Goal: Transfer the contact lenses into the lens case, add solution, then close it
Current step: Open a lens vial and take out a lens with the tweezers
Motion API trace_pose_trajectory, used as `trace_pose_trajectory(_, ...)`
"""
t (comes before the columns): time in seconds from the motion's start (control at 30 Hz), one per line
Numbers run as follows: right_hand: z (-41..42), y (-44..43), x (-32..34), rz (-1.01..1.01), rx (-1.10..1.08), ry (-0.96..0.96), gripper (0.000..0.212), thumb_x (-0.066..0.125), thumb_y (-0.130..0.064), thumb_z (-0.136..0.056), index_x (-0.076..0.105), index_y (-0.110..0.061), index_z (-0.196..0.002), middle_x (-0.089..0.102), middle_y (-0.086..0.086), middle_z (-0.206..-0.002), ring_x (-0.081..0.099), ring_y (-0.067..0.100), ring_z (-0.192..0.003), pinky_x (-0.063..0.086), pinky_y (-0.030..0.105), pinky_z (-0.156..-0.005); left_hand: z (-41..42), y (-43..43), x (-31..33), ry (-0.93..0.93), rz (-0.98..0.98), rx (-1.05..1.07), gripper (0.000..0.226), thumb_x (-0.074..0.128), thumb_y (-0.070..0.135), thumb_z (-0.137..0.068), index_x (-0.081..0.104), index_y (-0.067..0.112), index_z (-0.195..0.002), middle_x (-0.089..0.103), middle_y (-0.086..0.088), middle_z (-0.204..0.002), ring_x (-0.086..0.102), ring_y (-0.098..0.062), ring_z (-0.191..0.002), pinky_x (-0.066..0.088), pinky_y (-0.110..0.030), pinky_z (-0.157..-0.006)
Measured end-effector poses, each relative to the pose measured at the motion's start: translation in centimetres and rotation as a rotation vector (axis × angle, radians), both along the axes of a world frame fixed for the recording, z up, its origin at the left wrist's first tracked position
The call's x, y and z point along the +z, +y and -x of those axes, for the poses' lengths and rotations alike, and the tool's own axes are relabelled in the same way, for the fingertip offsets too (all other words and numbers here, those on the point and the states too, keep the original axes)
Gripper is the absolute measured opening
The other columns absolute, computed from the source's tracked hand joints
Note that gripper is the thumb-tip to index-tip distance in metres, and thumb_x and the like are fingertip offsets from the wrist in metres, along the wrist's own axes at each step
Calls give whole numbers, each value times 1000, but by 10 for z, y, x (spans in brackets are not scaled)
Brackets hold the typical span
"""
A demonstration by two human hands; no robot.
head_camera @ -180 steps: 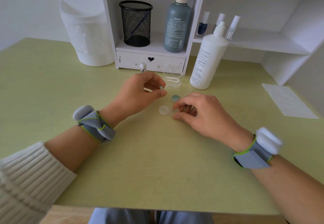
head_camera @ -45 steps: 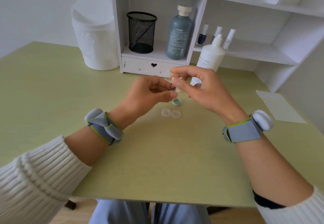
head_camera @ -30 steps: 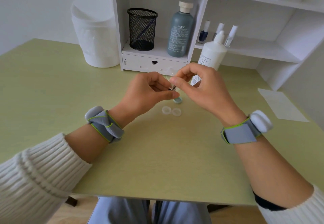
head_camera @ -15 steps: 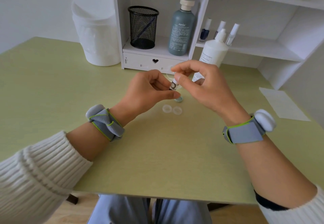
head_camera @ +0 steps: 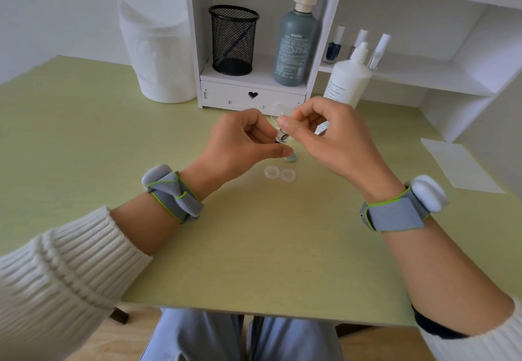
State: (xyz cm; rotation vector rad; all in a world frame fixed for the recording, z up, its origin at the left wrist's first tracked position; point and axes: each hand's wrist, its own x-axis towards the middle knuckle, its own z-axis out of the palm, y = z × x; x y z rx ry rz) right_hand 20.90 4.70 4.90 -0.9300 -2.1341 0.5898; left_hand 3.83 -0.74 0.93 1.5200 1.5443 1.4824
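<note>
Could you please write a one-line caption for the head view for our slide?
Left hand and right hand pinch a small vial near the open lens case.

Soft, even daylight is filling the room, and nothing is looking dim. The tabletop (head_camera: 84,134) is carrying only faint, blurred-edge shadows under the left hand (head_camera: 237,145) and the right hand (head_camera: 333,140) and beneath both forearms. The white bin (head_camera: 158,49) and the white shelf (head_camera: 409,83) are washing out slightly, losing surface detail. Wide-angle distortion is bending the tabletop's edges and tilting the shelf's uprights toward the right border. The knit sleeve (head_camera: 56,270) in the lower left corner is stretching and going soft. The tiny vial (head_camera: 281,136) that both hands are pinching is showing too small and blurred for detail.
</note>
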Motion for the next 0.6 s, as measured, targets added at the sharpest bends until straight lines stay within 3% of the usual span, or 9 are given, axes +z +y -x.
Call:
trace_pose_trajectory(0.1, -1, 0, 3, 29, 47, 20, 5, 70, -26, -91, 74, -24, -94, 67, -20, -80, 59, -3, -67, 40, 10, -63, 0, 0, 0, 1, 6, 3, 34, 96, 20, -59, 64, 18, -72, 71, 13, -63, 64, 0, -58, 51, -14, -60)
trace_pose_trajectory(0.17, 0, -1, 3, 15, 48, 23, 10, 70, -30, -92, 73, -24, -100, 68, -15, -85, 60, -1, -72, 40, 11, -64, 1, 1, 0, 1, 4, 3, 35, 96, 19, -59, 63, 19, -71, 70, 15, -61, 63, 2, -57, 50, -12, -59)
trace_pose_trajectory(0.27, 2, -3, 0, -44, -15, -31, 23, 73, -45, -89, 72, -22, -92, 68, -7, -81, 61, 7, -73, 44, 15, -63, 0, 0, 0, 17, -3, 11, 37, 96, 19, -59, 61, 21, -69, 66, 19, -59, 59, 5, -55, 47, -10, -56)
trace_pose_trajectory(0.37, 2, -3, 0, -53, -1, -39, 15, 74, -36, -89, 72, -21, -88, 69, -8, -79, 61, 7, -73, 42, 14, -62, 0, 1, -1, 34, -7, 14, 37, 96, 19, -59, 61, 21, -69, 66, 20, -58, 59, 6, -55, 47, -10, -57)
trace_pose_trajectory(0.43, 1, -4, 2, -52, 60, -39, 7, 72, -25, -90, 73, -22, -97, 70, -8, -88, 63, 8, -81, 40, 13, -68, 1, 1, -2, 39, -11, 19, 37, 96, 20, -59, 61, 21, -69, 66, 20, -58, 59, 6, -55, 48, -10, -57)
trace_pose_trajectory(0.47, 1, -5, 3, -56, 89, -42, 13, 71, -22, -90, 73, -23, -103, 69, -8, -93, 63, 9, -86, 40, 13, -70, 1, 1, -2, 42, -14, 23, 37, 96, 21, -59, 61, 21, -70, 66, 20, -58, 59, 6, -55, 49, -11, -57)
trace_pose_trajectory(0.53, 1, -5, 3, -64, 104, -45, 22, 72, -25, -90, 70, -24, -112, 68, -6, -98, 63, 9, -89, 41, 13, -73, 1, 1, -2, 49, -17, 27, 37, 96, 22, -59, 61, 20, -70, 66, 20, -59, 59, 4, -56, 50, -14, -59)
trace_pose_trajectory(0.6, 1, -5, 2, -72, 67, -44, 21, 74, -31, -90, 71, -21, -107, 68, -4, -93, 63, 10, -85, 39, 12, -70, 1, 1, -2, 54, -21, 26, 37, 96, 22, -59, 60, 20, -70, 66, 21, -59, 58, 5, -56, 50, -14, -59)
